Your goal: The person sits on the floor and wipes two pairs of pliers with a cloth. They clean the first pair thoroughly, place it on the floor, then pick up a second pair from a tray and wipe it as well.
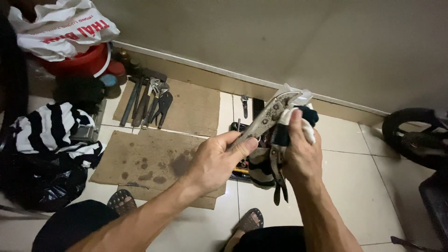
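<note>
My left hand (215,161) grips the handle of grey metal locking pliers (269,114), whose jaws point up and to the right. My right hand (301,151) is shut on a striped white and dark rag (284,133), pressed against the pliers near the jaws. The pliers' release lever (279,184) hangs down below my right hand. A clear plastic piece (298,94) shows behind the jaws.
Several wrenches and pliers (149,100) lie on a cardboard sheet (196,105) by the wall. A stained cardboard sheet (149,161) lies nearer. A red bucket (81,63), a striped cloth (51,128), an open tool tray (242,163) and a black wheel (415,135) surround me.
</note>
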